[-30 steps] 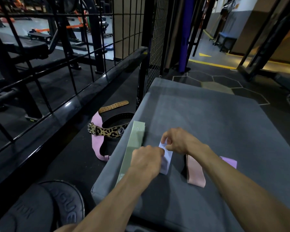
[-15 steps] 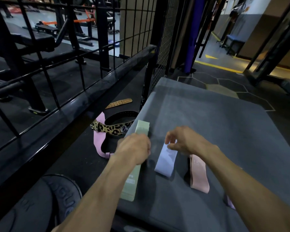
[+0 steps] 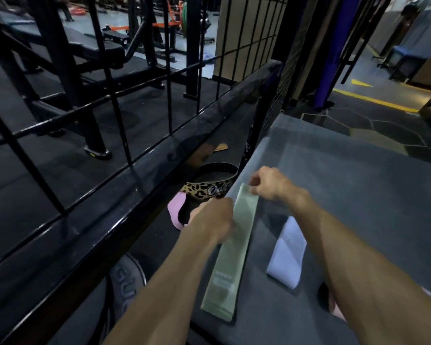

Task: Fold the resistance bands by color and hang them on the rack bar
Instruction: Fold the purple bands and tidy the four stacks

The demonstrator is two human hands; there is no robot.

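- Currently your right hand point(image 3: 266, 183) pinches the green band's point(image 3: 230, 250) far end; your left hand point(image 3: 215, 215) grips its left edge.
- Counted on the counter point(image 3: 346, 175): one green, one lavender band point(image 3: 288, 257).

1. Gym / weight room.
2. Weight bench point(image 3: 105, 46) with orange-trimmed frame beyond the black rack bars point(image 3: 169, 78), far left.
3. Weight plate point(image 3: 125, 282) on rubber floor point(image 3: 60, 170), below the grey padded platform's point(image 3: 358, 183) left edge.
4. Leopard-print lifting belt point(image 3: 204, 190) beside that edge.
5. Yellow floor lines point(image 3: 373, 102), hexagon tiles past the platform's far edge.
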